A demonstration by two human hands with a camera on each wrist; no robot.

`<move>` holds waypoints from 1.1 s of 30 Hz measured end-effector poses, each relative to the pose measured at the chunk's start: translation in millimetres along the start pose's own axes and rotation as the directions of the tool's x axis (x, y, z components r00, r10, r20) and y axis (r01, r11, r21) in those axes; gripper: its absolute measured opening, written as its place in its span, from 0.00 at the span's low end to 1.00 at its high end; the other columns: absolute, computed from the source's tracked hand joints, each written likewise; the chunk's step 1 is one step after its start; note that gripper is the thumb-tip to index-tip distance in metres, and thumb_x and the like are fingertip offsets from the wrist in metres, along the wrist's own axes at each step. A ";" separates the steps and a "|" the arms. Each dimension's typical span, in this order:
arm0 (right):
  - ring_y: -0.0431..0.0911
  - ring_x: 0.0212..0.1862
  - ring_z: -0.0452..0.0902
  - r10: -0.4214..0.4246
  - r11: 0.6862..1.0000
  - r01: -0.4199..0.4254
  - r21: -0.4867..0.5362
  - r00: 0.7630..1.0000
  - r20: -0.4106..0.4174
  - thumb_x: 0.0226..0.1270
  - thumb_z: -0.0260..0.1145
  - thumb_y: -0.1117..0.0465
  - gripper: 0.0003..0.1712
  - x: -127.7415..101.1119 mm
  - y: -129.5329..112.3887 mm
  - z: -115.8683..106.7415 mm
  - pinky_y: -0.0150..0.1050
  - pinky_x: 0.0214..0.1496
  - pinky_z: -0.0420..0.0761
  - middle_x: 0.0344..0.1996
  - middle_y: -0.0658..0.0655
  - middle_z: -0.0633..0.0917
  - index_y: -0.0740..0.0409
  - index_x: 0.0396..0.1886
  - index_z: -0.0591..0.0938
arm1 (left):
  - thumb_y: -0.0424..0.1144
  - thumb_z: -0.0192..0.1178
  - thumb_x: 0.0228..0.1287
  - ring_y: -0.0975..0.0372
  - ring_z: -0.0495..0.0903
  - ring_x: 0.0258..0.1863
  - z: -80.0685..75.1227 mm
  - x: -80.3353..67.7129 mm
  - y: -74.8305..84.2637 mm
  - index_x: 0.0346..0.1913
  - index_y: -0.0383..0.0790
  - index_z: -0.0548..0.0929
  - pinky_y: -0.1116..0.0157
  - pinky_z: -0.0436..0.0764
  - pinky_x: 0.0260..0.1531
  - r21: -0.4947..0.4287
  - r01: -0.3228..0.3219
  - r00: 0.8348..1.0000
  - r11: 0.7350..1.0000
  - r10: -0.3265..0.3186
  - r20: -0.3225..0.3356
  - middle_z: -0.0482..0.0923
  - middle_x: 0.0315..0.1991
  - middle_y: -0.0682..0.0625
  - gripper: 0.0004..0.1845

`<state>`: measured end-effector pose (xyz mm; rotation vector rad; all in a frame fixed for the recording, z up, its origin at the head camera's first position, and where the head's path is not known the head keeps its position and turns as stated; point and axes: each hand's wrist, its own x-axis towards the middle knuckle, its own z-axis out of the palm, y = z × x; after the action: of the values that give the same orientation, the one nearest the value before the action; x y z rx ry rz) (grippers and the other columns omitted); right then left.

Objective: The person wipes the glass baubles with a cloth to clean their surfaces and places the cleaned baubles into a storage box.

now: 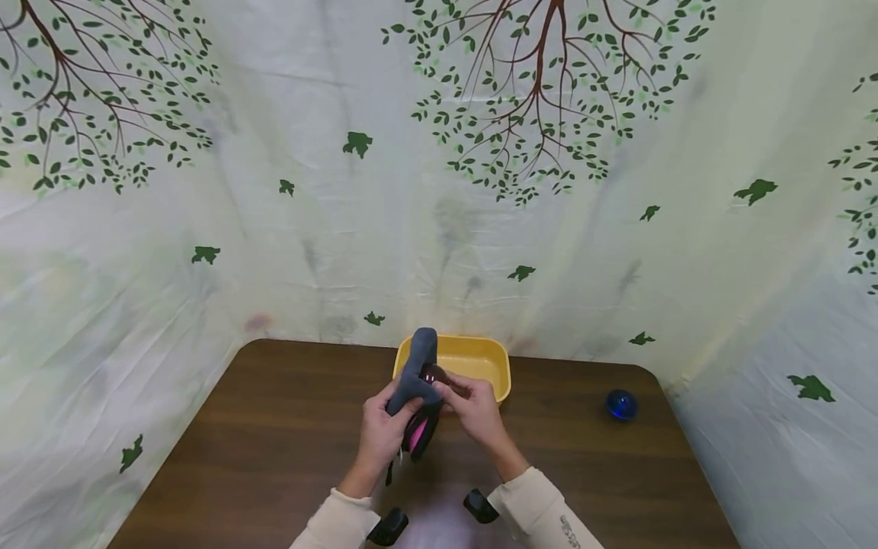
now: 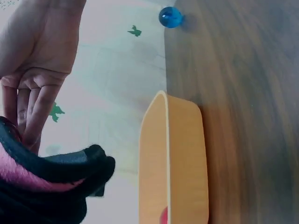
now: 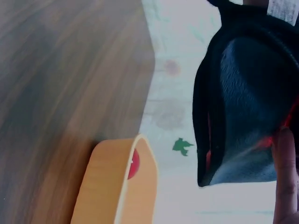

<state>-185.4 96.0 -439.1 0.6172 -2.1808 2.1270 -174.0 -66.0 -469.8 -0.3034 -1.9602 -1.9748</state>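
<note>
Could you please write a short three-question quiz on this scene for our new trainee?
1. True or false: both hands grip the grey and pink fabric pouch.
2. Where does the small blue glass ball lie? A) in the tub B) on the table C) in a hand
3. What colour is the small round thing inside the yellow plastic tub?

Key: 1 true, left hand and right hand; 2 B, the brown wooden table; 3 red.
</note>
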 end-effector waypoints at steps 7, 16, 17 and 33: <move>0.55 0.53 0.77 -0.128 0.992 0.128 -0.006 0.991 0.033 0.58 0.65 0.78 0.26 2.2 4.9 1.4 0.39 0.52 0.79 0.53 0.76 0.77 0.80 0.58 0.72 | 0.25 0.63 0.61 0.70 0.81 0.42 -1.5 3.2 -2.0 0.57 0.24 0.77 0.72 0.80 0.43 -0.035 0.066 0.997 0.997 -0.067 -0.029 0.79 0.49 0.31 0.21; 0.61 0.56 0.75 -0.226 0.972 0.228 -0.054 0.973 0.039 0.54 0.67 0.80 0.29 -1.1 9.4 1.0 0.48 0.52 0.79 0.55 0.74 0.76 0.79 0.58 0.73 | 0.31 0.58 0.67 0.66 0.83 0.36 -0.2 4.9 -1.0 0.51 0.21 0.78 0.69 0.82 0.40 -0.136 0.164 0.985 0.977 -0.169 -0.022 0.84 0.39 0.42 0.15; 0.60 0.55 0.76 -0.194 0.979 0.195 -0.050 0.980 0.031 0.56 0.67 0.79 0.28 -1.6 8.6 1.2 0.46 0.52 0.79 0.55 0.74 0.77 0.78 0.59 0.73 | 0.30 0.59 0.66 0.66 0.83 0.35 0.1 4.5 -1.2 0.50 0.21 0.78 0.70 0.82 0.39 -0.126 0.161 0.986 0.979 -0.164 -0.019 0.84 0.38 0.43 0.15; 0.49 0.51 0.80 -0.008 0.997 0.009 0.070 1.000 -0.013 0.64 0.66 0.69 0.25 3.7 26.3 -2.6 0.38 0.49 0.81 0.54 0.70 0.79 0.71 0.61 0.74 | 0.27 0.63 0.62 0.61 0.82 0.47 3.6 0.9 -0.8 0.57 0.28 0.79 0.67 0.80 0.48 -0.020 0.090 0.996 0.996 -0.090 -0.012 0.81 0.50 0.37 0.19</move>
<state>-197.4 97.2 -463.0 0.6137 -2.1011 2.2057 -175.4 -62.5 -470.0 -0.2100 -1.9808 -2.0470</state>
